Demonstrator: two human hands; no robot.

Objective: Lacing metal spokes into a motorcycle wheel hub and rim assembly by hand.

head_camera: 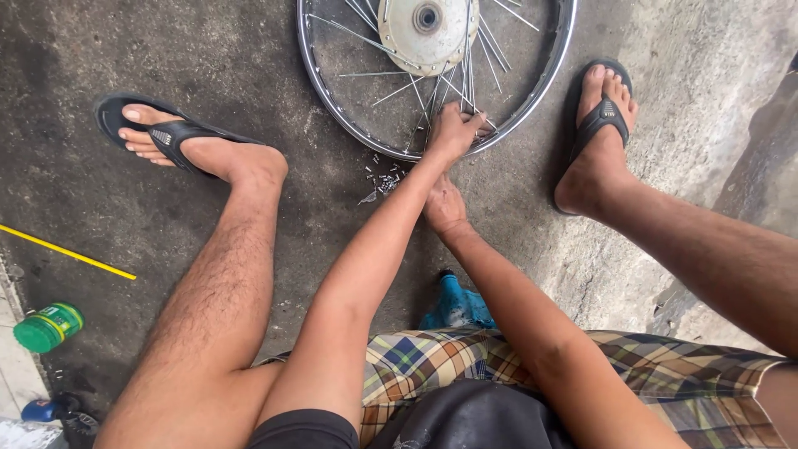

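Pinching a cluster of thin spokes [465,87], the left hand [453,131] rests on the chrome wheel rim [532,98] lying flat on the concrete floor [166,50]. Right hand [445,204] lies just behind; its grip is hidden. Small nipples [384,179] lie scattered beside them.

The wheel rim [349,125] at twelve o'clock is shiny chromed metal with thin bright metal spokes [399,90] and a dull, smudged metal hub [428,33], lying on rough, matt grey concrete floor [249,58], beside matt black rubber sandals [179,133].
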